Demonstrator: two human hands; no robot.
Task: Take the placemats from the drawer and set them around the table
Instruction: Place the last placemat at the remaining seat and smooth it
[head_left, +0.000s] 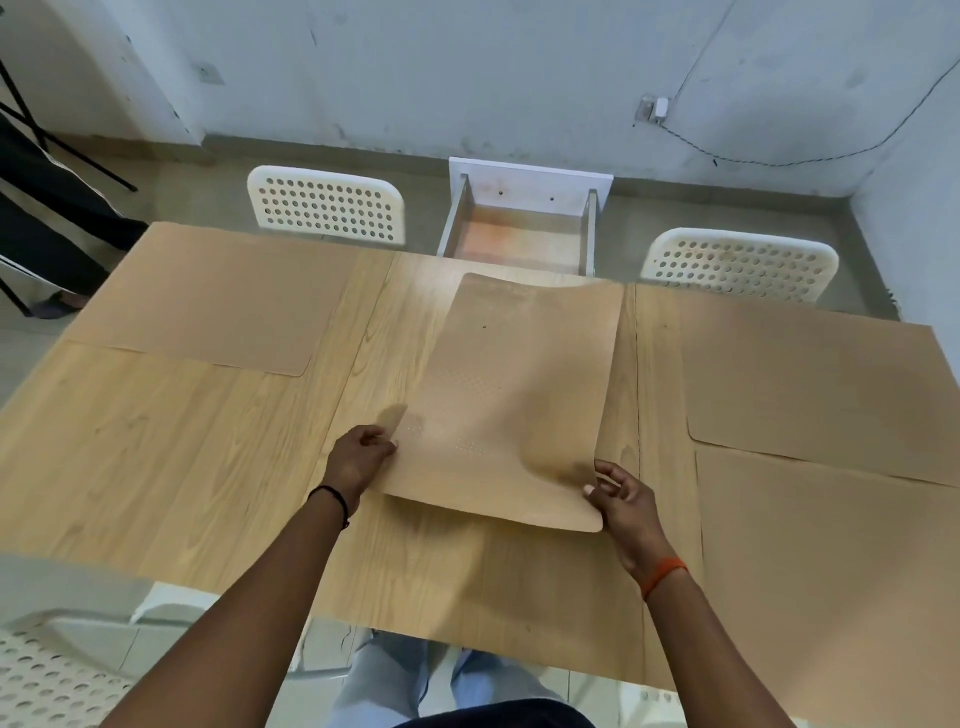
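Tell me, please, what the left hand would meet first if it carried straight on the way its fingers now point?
The left hand points right, into the near-left edge of the placemat it already pinches, so it would meet that mat at once. Beyond it lies the right hand, though depth is unclear.

The table (208, 467) has a pale wood-grain top with a smooth, slightly satin finish. The mat (509, 405) at centre looks thin, flexible and matt tan, with a fine dotted texture. The chairs (327, 205) at upper left are white perforated plastic. The drawer (519, 228) is white-painted board, stained inside.
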